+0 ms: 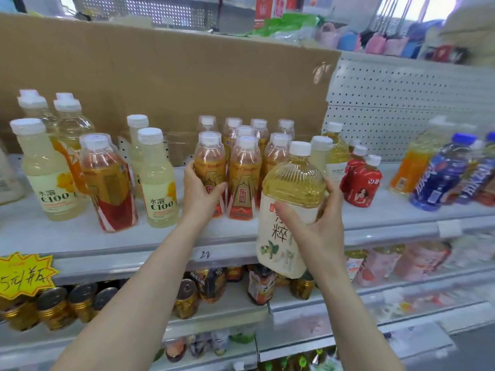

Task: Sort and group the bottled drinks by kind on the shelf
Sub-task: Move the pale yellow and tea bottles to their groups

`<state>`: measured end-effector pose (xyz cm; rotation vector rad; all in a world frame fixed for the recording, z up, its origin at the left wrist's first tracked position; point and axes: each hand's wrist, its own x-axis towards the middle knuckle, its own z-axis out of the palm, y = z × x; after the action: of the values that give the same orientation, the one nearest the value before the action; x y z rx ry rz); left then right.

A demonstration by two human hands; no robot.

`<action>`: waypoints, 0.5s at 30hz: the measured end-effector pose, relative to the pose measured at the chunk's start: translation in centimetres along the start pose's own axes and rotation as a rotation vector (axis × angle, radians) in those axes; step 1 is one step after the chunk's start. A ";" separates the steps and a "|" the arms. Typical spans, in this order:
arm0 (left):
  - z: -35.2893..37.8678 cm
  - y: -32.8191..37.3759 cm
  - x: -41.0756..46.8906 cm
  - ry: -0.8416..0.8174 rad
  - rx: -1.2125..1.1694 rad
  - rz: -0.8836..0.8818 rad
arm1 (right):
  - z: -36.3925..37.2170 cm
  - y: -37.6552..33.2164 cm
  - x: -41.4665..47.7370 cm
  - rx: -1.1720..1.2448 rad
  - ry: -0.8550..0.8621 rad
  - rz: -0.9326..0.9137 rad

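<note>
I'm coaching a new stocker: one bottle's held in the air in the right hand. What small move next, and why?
Probably stand the tea bottle, which the right hand grips before the shelf edge, beside the similar yellow bottle right of the amber cluster; the left hand holds an amber bottle there, perhaps making room.

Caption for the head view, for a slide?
Left hand grips an amber bottle on the shelf; right hand holds a tilted yellow bottle in front.
</note>
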<state>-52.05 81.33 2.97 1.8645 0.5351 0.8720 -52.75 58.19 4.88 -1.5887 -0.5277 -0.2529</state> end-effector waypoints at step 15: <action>1.4 2.5 -9.6 0.078 0.100 0.317 | -4.5 2.0 -2.1 -0.040 0.105 0.071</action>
<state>-57.21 72.80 1.63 2.0469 0.3390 1.1475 -52.96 53.37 2.53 -1.6202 -0.3859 -0.2930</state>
